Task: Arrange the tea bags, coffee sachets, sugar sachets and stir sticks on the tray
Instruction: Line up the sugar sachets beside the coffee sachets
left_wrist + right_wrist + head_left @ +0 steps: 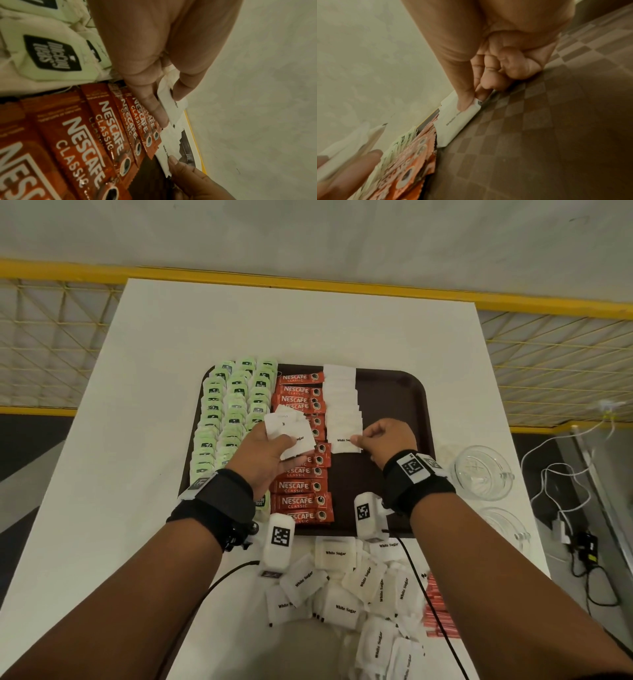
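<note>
- The right hand (385,441) pinches one sugar sachet (344,444) at its right edge, thumb and forefinger clamped on the paper, the other fingers (513,67) curled in; the sachet lies at the near end of the white sugar column (342,402) on the tray (407,392).
- That sachet's long axis runs left to right, matching the ones behind it; it seems to lie flat on the tray floor, though the wrist view is too blurred to be sure that it is fully down.
- The left hand (270,453) hovers over the red coffee sachets (301,486), its fingers clamped on a small fan of spare sugar sachets (289,433), just left of the column and within easy reach of the right hand.
- The next slot lies just nearer the person than the placed sachet, so the right hand is the closer one to fill it, taking from the left hand's stack.
- Green tea bags (226,412) fill the tray's left side; bare tray remains to the right of the sugar.
- Loose sugar sachets (346,587) lie heaped on the worktop (154,371) at the near edge, with red stir sticks (438,611) beside them, not yet on the tray.
</note>
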A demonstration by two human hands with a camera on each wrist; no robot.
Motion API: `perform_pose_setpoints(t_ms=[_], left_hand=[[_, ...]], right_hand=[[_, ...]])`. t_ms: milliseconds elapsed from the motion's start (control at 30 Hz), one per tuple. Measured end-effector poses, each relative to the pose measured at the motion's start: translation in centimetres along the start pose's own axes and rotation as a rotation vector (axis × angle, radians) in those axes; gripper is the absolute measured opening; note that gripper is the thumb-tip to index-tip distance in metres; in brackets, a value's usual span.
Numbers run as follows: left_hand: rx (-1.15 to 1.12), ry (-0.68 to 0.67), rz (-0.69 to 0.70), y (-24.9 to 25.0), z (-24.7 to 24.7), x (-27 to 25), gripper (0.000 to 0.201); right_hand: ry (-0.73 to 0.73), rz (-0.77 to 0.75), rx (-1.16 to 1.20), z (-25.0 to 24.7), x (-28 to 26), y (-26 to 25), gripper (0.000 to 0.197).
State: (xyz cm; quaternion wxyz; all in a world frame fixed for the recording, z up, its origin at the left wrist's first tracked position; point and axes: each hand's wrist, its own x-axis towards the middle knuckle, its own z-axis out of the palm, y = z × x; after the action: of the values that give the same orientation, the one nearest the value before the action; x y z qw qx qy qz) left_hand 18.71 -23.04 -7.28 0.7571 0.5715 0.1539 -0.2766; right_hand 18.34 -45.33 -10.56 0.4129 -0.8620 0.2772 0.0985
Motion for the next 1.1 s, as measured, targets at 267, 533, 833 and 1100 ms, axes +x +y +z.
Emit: perform_pose_setpoints(t_ms=[267,533,833,1100], left_hand=[[0.086,-0.072,0.023,-0.4,0.9,-0.3,0.041],[0.127,-0.146,0.029,-0.6,2.1,-0.3,0.039],[-0.017,-0.058,-0.036,-0.3,1.3,-0.1,0.034],[-0.04,-0.036,-0.052,-0.3,0.7,-0.3,0.035]], right_hand=[[0.069,-0.122,0.065,-0.5,-2.0,-0.9,0.031],[-0.205,-0.19,0.276,0.2,-5.0,-1.7,0.013],[-0.07,-0.149,0.23,-1.7,-3.5,0.8,0.007],[-0.014,-0.105,0.032,-0.3,-1.4,1.4,0.011]])
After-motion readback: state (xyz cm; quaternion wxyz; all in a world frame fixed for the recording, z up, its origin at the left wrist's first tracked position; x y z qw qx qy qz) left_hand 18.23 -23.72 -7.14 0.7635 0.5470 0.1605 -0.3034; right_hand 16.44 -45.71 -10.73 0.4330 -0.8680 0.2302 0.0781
